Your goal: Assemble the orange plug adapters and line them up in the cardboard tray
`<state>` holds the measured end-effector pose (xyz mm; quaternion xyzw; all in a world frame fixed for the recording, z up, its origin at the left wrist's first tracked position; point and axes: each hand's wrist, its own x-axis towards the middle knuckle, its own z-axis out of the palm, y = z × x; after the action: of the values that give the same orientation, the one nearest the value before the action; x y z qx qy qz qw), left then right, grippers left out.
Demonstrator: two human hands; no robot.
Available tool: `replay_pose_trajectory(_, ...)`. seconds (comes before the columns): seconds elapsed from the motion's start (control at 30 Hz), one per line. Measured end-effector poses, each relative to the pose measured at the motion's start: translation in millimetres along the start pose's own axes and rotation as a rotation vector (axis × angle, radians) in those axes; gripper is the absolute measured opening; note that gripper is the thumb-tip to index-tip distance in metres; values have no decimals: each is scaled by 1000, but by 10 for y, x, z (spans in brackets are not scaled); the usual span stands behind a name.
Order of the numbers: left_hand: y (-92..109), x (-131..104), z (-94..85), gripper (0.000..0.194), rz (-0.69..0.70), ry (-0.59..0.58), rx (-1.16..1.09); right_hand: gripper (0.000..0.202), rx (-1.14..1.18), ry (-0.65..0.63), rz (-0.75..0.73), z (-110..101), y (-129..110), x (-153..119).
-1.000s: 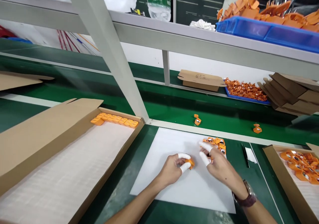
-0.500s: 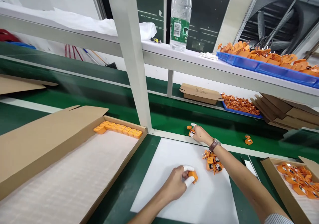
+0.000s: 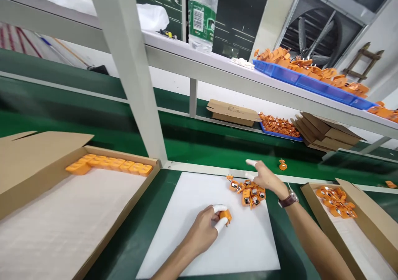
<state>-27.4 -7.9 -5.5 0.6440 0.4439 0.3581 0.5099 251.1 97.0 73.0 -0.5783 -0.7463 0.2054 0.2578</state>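
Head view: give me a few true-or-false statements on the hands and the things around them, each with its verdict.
1. The left hand holds an orange plastic part. True.
2. Only the right hand wears white finger cots. False: the left hand has them too.
3. The right hand grips a cardboard box. False: it is open, holding nothing visible.
4. The loose pile lies on the white sheet. True.
5. The plastic bottle lies flat. False: it stands upright.

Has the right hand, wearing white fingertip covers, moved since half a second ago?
Yes: the right hand has shifted rightward, farther from the slanted grey metal post.
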Motion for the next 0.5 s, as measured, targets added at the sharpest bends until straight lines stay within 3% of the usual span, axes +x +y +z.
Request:
replay_pose_trajectory(0.1,-12,16,-11,32,-36,-20,10,63,-179,113,181,-510,383,79)
replay_pose_trajectory(0.2,-42,38,-17,35,-64,-6,4,56,-291,176,370,-825,761,47)
replay_pose_trajectory(0.37,-90,54,-3,37,-52,1,-38,35,-311,161,493,-820,1146,-38)
replay_pose_trajectory(0.5,-103,54,16,36,-68,-6,-47,31,-252,129,443,-710,1158,68)
